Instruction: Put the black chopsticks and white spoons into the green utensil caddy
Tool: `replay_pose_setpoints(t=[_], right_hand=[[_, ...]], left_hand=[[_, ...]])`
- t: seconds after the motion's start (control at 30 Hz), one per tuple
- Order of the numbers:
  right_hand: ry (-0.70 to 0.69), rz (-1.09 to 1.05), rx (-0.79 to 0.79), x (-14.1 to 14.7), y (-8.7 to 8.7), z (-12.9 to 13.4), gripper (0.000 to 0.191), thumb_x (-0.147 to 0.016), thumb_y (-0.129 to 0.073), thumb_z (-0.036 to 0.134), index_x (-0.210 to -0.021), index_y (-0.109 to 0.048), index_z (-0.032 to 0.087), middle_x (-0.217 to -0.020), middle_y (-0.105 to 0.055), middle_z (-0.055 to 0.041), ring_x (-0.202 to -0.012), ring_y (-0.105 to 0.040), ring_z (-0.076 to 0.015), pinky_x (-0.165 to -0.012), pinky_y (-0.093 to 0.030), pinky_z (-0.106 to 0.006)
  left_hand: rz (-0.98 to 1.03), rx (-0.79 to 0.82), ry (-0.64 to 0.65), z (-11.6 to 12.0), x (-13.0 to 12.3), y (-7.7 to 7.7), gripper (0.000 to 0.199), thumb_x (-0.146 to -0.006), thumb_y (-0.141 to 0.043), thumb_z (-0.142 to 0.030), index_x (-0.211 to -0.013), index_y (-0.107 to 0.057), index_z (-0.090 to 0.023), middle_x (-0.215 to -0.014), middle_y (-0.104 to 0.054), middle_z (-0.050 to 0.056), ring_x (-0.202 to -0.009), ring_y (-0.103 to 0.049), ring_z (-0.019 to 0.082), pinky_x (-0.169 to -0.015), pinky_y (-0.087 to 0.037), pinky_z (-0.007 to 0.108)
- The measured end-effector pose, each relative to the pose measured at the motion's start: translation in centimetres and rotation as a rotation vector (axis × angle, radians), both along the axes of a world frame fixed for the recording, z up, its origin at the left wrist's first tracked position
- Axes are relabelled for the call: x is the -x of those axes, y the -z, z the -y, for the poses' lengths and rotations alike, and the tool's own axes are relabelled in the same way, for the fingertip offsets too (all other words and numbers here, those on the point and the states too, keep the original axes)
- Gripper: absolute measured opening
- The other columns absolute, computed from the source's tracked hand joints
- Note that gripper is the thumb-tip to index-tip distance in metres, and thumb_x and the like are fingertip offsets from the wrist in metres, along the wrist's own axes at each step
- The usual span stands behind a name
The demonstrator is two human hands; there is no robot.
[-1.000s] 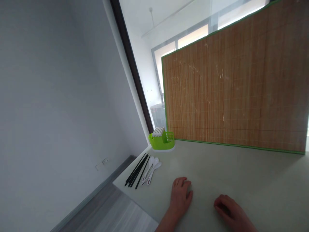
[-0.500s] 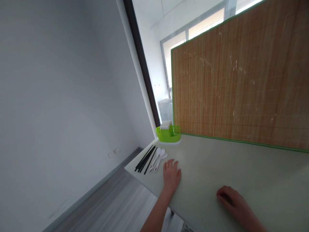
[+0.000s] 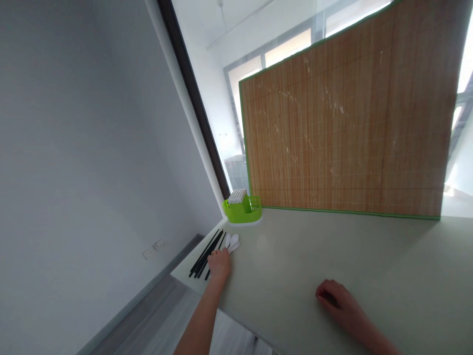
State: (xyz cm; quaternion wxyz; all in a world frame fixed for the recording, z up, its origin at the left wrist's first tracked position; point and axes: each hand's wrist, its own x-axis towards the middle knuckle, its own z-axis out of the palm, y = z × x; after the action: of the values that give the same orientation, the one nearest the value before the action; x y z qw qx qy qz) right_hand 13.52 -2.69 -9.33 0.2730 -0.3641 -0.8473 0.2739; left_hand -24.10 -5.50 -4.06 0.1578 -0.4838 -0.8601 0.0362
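My left hand (image 3: 219, 264) is over the handles of the white spoons (image 3: 233, 240), beside the black chopsticks (image 3: 207, 254) at the table's left end. Its fingers are bent down, and whether they grip a spoon is hidden. The spoon bowls show beyond the fingertips. My right hand (image 3: 338, 301) rests on the table with its fingers curled round and nothing visible in them. Behind the spoons stands a bright green basket (image 3: 242, 213) with a white slotted top part and a white base.
The pale table (image 3: 288, 256) stretches to the right. A brown bamboo mat (image 3: 343, 128) with green edging stands upright along its back, before a glass pane. A grey wall (image 3: 92, 162) with sockets rises on the left.
My left hand has moved left onto the spoon handles, from the bare table beside them, and its fingers have bent down. My right hand keeps its curled pose. The view has shifted right.
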Motion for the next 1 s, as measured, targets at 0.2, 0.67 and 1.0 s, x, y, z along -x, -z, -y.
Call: replay_pose_setpoints(t=[0.2,0.67,1.0], right_hand=[[-0.002,-0.005,-0.016,0.0,-0.1,0.0,0.014,-0.083,-0.045,0.025,-0.076,-0.057,0.021,-0.075,-0.06,-0.002,-0.072,-0.055,-0.0169,-0.069,-0.041,-0.03],[0.517,-0.37,-0.204,-2.9,-0.6,-2.0,0.033,-0.084,-0.048,0.045,-0.107,-0.051,0.021,-0.099,-0.056,-0.0079,-0.088,-0.052,-0.0207,-0.077,-0.044,-0.035],[0.815,-0.206,-0.256,-8.1,1.5,-4.8,0.039,-0.073,-0.047,0.042,-0.101,-0.062,0.019,-0.103,-0.054,-0.0121,-0.101,-0.049,-0.0292,-0.089,-0.037,-0.049]], left_hand=[[0.023,0.019,0.01,-0.2,-0.5,0.2,0.036,-0.086,-0.027,-0.006,-0.099,-0.06,-0.008,-0.098,-0.061,0.019,-0.096,-0.058,0.026,-0.079,-0.039,0.036],[0.339,0.089,0.398,-3.0,-19.5,-0.8,0.047,-0.087,-0.028,-0.006,-0.132,-0.039,-0.014,-0.107,-0.059,0.017,-0.088,-0.063,0.022,-0.072,-0.048,0.028],[0.558,0.075,0.64,-3.4,-34.7,0.0,0.046,-0.089,-0.027,-0.01,-0.134,-0.038,-0.011,-0.109,-0.058,0.019,-0.091,-0.062,0.025,-0.076,-0.05,0.034]])
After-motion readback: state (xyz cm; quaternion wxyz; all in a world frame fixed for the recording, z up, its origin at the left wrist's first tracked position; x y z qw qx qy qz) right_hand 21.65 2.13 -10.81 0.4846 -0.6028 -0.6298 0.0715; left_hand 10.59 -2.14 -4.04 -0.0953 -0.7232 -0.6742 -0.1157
